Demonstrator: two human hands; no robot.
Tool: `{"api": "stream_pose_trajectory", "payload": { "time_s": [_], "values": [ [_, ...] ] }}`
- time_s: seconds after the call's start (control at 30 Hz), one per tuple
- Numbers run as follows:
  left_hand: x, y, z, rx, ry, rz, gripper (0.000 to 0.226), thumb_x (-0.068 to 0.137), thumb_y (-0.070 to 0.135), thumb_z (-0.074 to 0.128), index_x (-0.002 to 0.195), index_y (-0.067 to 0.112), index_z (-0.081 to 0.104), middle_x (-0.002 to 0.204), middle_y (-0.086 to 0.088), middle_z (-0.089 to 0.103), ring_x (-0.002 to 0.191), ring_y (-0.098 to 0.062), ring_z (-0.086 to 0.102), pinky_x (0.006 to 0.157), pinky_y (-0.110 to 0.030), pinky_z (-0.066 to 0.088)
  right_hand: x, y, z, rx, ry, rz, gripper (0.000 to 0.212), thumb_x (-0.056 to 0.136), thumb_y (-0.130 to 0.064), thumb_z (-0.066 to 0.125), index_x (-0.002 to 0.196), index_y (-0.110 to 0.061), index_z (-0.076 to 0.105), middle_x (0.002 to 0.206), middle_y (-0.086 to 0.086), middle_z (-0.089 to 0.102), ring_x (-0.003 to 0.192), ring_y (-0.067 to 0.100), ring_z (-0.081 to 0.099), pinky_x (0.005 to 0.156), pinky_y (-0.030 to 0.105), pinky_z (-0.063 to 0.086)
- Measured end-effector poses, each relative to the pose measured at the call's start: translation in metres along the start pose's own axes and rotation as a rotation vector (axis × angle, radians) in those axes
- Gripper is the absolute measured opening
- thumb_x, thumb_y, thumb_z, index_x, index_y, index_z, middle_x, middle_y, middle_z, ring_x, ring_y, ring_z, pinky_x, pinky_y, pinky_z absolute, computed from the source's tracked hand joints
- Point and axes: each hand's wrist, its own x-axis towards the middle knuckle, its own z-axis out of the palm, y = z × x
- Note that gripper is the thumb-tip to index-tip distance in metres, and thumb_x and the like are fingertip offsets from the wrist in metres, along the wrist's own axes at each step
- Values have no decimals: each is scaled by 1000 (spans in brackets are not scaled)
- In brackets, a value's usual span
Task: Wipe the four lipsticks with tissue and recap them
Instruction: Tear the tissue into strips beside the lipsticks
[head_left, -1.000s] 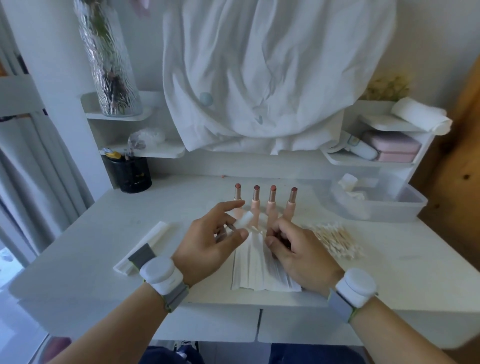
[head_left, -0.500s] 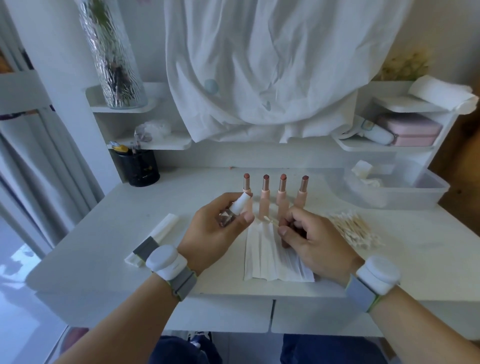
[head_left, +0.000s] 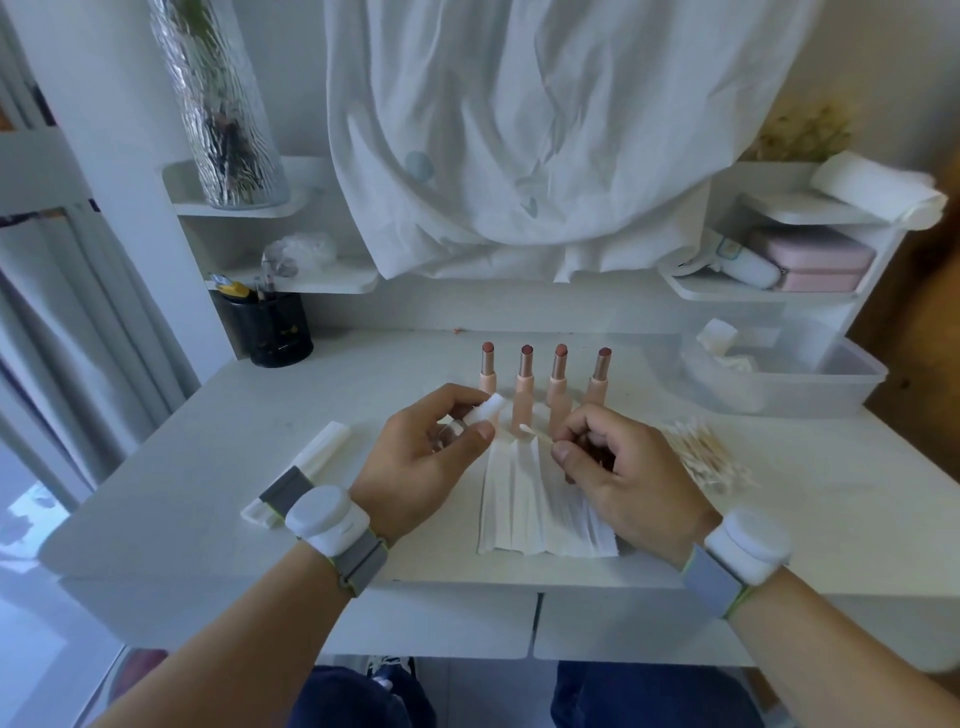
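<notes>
Four uncapped lipsticks with peach bodies stand upright in a row on the white desk: first (head_left: 488, 370), second (head_left: 524, 387), third (head_left: 559, 384), fourth (head_left: 600, 376). A stack of folded white tissue (head_left: 540, 512) lies in front of them. My left hand (head_left: 426, 462) grips a small object with a clear body and a white end (head_left: 485, 409), just in front of the leftmost lipstick. My right hand (head_left: 623, 470) pinches a cotton swab (head_left: 535, 434) whose tip points left over the tissue. Something dark shows inside my right palm, but I cannot identify it.
A loose pile of cotton swabs (head_left: 701, 457) lies right of my right hand. A clear plastic bin (head_left: 810, 387) stands at the back right, a black pen cup (head_left: 272, 335) at the back left. A flat white packet (head_left: 306, 467) lies left of my left wrist.
My left hand has lifted the white-ended object off the tissue and turned it upward. My right hand has risen slightly, and the cotton swab now shows between its fingers.
</notes>
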Motion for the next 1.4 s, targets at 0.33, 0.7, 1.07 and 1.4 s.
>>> {"api": "stream_pose_trajectory", "payload": {
  "time_s": [0.33, 0.7, 1.07, 1.4],
  "values": [
    [-7, 3, 1, 73, -77, 89, 31, 103, 15, 64, 115, 43, 70, 89, 17, 58, 63, -15, 45, 65, -21, 37, 0, 4, -1, 19, 28, -10, 21, 99, -14, 70, 82, -25, 63, 69, 0, 59, 61, 6, 46, 58, 16, 37],
    [-9, 8, 0, 224, -116, 122, 29, 106, 18, 58, 113, 46, 59, 91, 19, 58, 66, -18, 50, 72, -31, 43, 0, 5, 0, 10, 1, -12, 20, 99, -14, 70, 83, -23, 64, 70, 2, 60, 61, 6, 46, 58, 17, 37],
    [-10, 8, 1, 197, -127, 130, 30, 107, 17, 56, 120, 43, 62, 88, 18, 56, 60, -11, 45, 65, -29, 40, 0, 3, 0, 2, -6, -20, 20, 99, -13, 70, 82, -23, 65, 69, 4, 58, 59, 6, 45, 57, 16, 36],
    [-11, 10, 1, 245, -159, 134, 26, 107, 17, 56, 116, 42, 60, 81, 17, 55, 60, -9, 45, 66, -30, 39, 0, 4, 0, -16, -18, -16, 21, 100, -15, 70, 82, -26, 64, 67, -4, 58, 60, 6, 47, 57, 16, 36]
  ]
}}
